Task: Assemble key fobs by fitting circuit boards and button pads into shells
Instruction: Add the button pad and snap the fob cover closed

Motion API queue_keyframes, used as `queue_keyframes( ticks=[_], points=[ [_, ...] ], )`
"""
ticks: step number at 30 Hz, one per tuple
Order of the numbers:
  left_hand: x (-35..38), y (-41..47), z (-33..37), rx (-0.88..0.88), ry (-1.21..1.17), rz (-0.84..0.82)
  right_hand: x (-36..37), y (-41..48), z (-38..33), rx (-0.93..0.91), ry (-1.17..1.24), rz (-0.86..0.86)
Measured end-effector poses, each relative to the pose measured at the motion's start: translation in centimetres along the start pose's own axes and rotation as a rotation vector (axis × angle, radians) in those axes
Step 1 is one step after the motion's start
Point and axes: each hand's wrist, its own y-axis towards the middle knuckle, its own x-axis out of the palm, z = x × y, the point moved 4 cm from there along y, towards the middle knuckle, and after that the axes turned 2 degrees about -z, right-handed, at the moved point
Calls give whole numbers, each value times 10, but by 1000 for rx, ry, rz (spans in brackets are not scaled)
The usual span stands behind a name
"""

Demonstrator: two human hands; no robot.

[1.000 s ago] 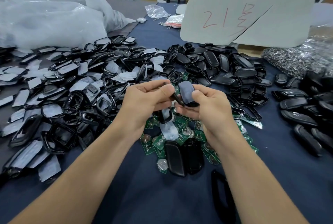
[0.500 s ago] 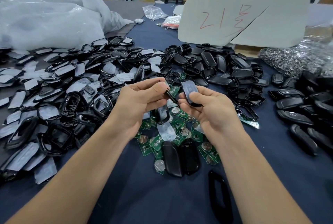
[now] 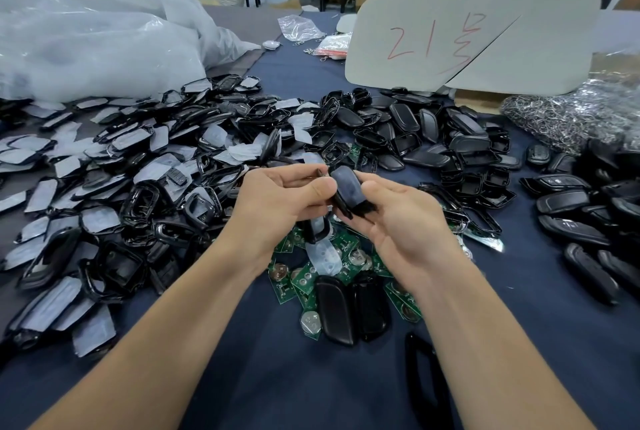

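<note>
A black key fob shell is held between both hands above the table's middle. My right hand cradles the shell from below and the right. My left hand pinches its left edge with thumb and fingers; a second dark shell part hangs under that hand. Beneath the hands lie green circuit boards with coin cells, a translucent button pad and two closed black fobs.
A heap of black front frames with white film fills the left. Black back shells pile at centre back, finished fobs at the right. Key rings in a bag, a grey board and plastic bags stand behind.
My hands drew slightly apart half a second ago and have come together again, with the shell back between both sets of fingers.
</note>
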Motion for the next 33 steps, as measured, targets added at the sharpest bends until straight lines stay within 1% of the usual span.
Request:
queue_keyframes(
  ticks=[5,9,13,15,18,23,26,28,30,32,33],
  points=[
    [-1,1,-2,3,27,14,7,-1,3,-31,-83,-31],
    [-1,1,-3,7,25,1,8,-4,2,-151,-228,-33],
    [-2,0,0,31,6,-37,9,-3,-2,-228,-262,-88],
    [-2,0,1,47,16,-73,8,-4,-5,-278,-317,-99],
    [-1,-1,3,66,43,-103,8,-6,-9,-351,-438,-62],
    [1,-4,3,107,52,-86,7,-10,-13,-452,-552,13],
    [2,-4,2,114,25,-19,13,-16,-12,-537,-679,77],
    [0,-3,2,118,13,25,18,-17,-11,-577,-732,88],
    [-1,-2,1,123,-7,32,17,-14,-11,-561,-680,78],
    [0,-2,2,129,-42,7,11,-7,-11,-487,-542,80],
    [1,-2,3,131,-64,-12,7,-5,-11,-450,-513,94]
  ],
)
